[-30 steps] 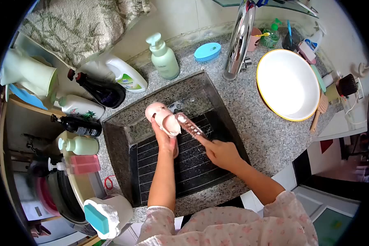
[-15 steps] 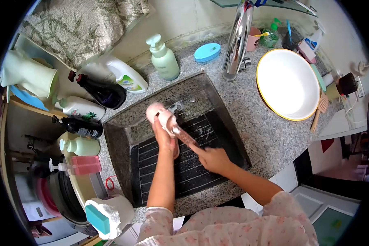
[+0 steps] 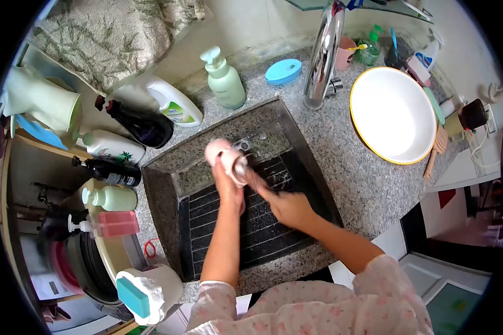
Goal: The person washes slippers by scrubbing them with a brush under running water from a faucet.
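Note:
Over the sink, my left hand is wrapped round a pink shoe, with its rounded toe pointing up and away from me. My right hand grips the brownish-pink handle of what looks like a brush. The far end of the brush meets the shoe beside my left fingers; motion blur smears it, and I cannot make out its bristles. Below both hands is the stone sink, with a black ribbed mat on its floor. Water drops and bits of foam dot the mat.
A chrome faucet rises behind the sink. On the right counter stands a white basin with a yellow rim. A green pump bottle and a blue soap box sit at the back; several bottles, including a dark one, line the left.
The shoe and my left hand have shifted slightly right, and the shoe has turned a little. The brush end has moved along the shoe, with my right hand nearly in place.

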`<state>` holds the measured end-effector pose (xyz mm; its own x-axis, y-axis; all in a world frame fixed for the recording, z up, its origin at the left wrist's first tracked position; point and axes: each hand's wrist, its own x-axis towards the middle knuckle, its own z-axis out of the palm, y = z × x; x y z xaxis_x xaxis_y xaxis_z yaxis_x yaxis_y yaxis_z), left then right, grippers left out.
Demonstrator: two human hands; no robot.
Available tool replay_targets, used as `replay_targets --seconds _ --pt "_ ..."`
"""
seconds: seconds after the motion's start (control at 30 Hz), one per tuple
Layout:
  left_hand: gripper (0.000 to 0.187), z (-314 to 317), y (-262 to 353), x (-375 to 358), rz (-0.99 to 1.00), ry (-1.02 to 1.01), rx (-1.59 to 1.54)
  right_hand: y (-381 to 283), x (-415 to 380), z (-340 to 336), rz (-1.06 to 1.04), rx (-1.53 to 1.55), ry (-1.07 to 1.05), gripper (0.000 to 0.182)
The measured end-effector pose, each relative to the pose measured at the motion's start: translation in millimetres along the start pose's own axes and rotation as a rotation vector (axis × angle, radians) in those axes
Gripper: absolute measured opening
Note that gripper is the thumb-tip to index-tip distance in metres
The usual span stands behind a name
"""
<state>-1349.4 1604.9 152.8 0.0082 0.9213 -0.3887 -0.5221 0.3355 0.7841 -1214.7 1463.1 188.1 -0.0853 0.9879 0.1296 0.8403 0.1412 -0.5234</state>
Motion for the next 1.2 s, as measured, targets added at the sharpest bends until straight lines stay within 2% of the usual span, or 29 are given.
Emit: replay_targets --seconds 0.03,0.07,0.1,0.17,0.23,0.3,0.33,0.37,0.43,0.47,0.57,0.63,0.7,0.77,0.8,0.83,0.87,0.9,0.93,0.97,1.03,1.07,1.1,1.17,1.2 --pt "0.052 -8 11 3 -0.008 -0.017 0.005 -3 -17 -4 -0.004 0.049 -0.124 0.051" --pt "0.052 -10 10 3 -0.007 -0.02 -0.08 -6 -24 -2 0.032 0.081 -0.132 0.051" --pt "0.053 -7 4 -6 -0.025 0.002 -0.003 -5 -18 1 0.03 0.083 -0.14 0.051" --pt "0.054 9 -13 -16 -0.046 0.022 -0.077 4 15 14 0.014 0.033 0.19 0.053" --pt "0.046 9 -13 -17 -0.081 -0.014 -0.183 4 19 15 0.019 -0.013 0.179 0.055" --pt "0.048 2 6 -14 -0.088 -0.042 -0.105 -4 -9 3 -0.001 -0.011 0.004 0.055" --pt "0.049 -6 17 -8 -0.095 -0.029 -0.068 -5 -25 -1 0.014 0.063 -0.15 0.058" --pt "0.048 -9 15 -7 -0.078 -0.044 -0.123 -4 -22 0 0.012 0.063 -0.154 0.058" --pt "0.055 2 -8 -18 -0.016 0.027 -0.054 -4 -5 3 0.006 -0.019 0.041 0.057" --pt "0.054 7 -14 -24 -0.093 -0.075 -0.136 5 13 15 -0.039 -0.012 0.202 0.056" --pt "0.055 5 -9 -14 -0.058 -0.032 -0.074 -1 0 10 -0.034 -0.001 0.16 0.055" --pt "0.057 -2 21 -7 -0.045 0.002 -0.016 -4 -32 -3 -0.016 0.045 -0.103 0.055" --pt "0.057 -8 7 -6 -0.008 -0.021 -0.012 -7 -29 -6 -0.025 0.029 -0.109 0.057" --pt "0.057 16 3 -29 -0.02 -0.012 -0.071 -4 2 -3 -0.037 0.056 0.151 0.057" --pt "0.056 16 -5 -25 -0.054 -0.031 -0.089 -3 14 3 -0.025 0.019 0.217 0.057" --pt "0.056 14 -10 -21 -0.086 -0.047 -0.107 -3 9 4 -0.027 0.02 0.217 0.057" --pt "0.056 7 -8 -15 -0.069 -0.103 -0.099 -5 -2 2 -0.013 -0.007 0.13 0.057" --pt "0.055 0 -1 -10 -0.042 -0.026 -0.067 -6 -11 -3 -0.003 -0.039 0.047 0.058" --pt "0.055 -2 10 -11 -0.049 -0.045 -0.081 -6 -26 -10 -0.008 -0.018 -0.076 0.059" --pt "0.055 -5 18 -14 -0.057 -0.058 -0.098 -4 -35 -14 -0.01 -0.018 -0.081 0.059" --pt "0.057 -4 20 -19 -0.045 -0.04 -0.121 -8 -41 -22 -0.017 0.116 -0.048 0.061" --pt "0.056 -5 22 -19 -0.063 -0.077 -0.192 -9 -42 -30 0.001 0.136 -0.004 0.057" --pt "0.055 -4 23 -19 -0.079 -0.115 -0.268 -13 -40 -46 0.094 0.201 -0.05 0.051" --pt "0.059 -2 26 -17 -0.04 -0.175 -0.289 -9 -42 -57 0.141 0.339 0.07 0.049" --pt "0.06 1 29 -20 -0.06 -0.232 -0.31 -7 -44 -58 0.137 0.34 0.063 0.049"
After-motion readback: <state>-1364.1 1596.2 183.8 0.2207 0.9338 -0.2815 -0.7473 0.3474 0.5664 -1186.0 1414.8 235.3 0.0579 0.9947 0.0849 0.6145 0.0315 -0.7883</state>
